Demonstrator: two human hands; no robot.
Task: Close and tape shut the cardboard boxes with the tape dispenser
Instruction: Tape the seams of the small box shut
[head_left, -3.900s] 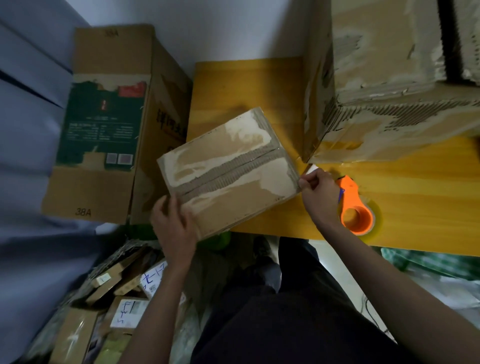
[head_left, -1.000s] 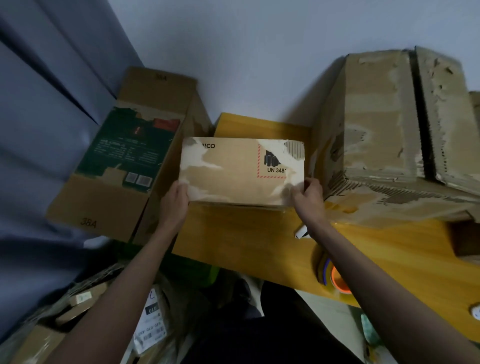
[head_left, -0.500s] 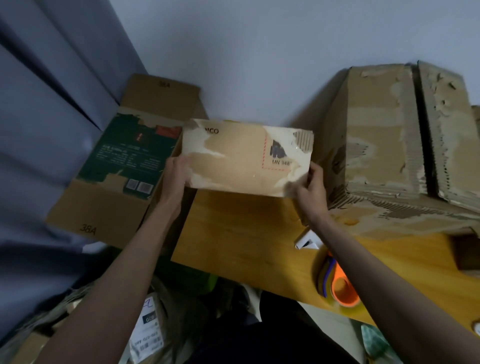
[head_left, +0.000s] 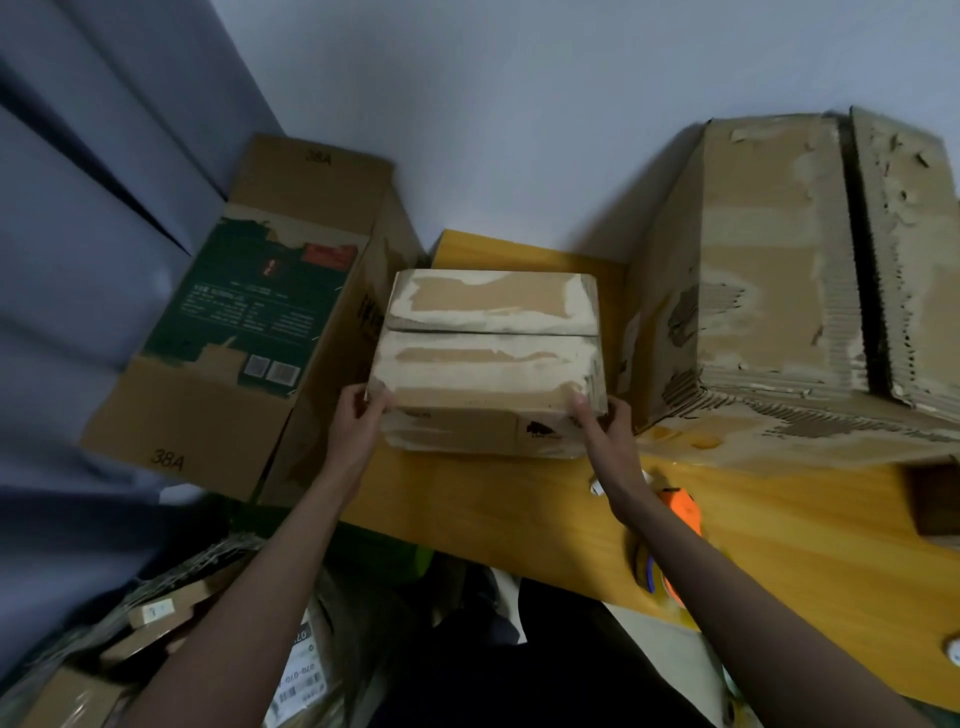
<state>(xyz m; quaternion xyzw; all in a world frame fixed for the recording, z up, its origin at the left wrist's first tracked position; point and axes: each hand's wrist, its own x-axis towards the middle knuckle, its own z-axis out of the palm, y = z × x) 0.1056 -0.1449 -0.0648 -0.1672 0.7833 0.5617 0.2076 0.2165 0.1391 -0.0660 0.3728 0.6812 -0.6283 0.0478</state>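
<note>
On the yellow desk (head_left: 519, 514), a box (head_left: 488, 364) is gripped by left hand (head_left: 358, 421) and right hand (head_left: 602, 431); a dispenser (head_left: 680, 514) lies at 4 o'clock.

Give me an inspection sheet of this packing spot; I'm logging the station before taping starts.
Surface: yellow wooden table, against the wall.
Job's things: small box on the table, flaps closed, seam untaped; orange tape dispenser partly behind the right forearm.
Clutter: large worn box on the table; tall box marked 38A beside the table; flattened cardboard on the floor.
Grippers: left hand and right hand grip the small box's near corners.
Cables: nothing seen.
Surroundings: pale wall, grey curtain.
</note>
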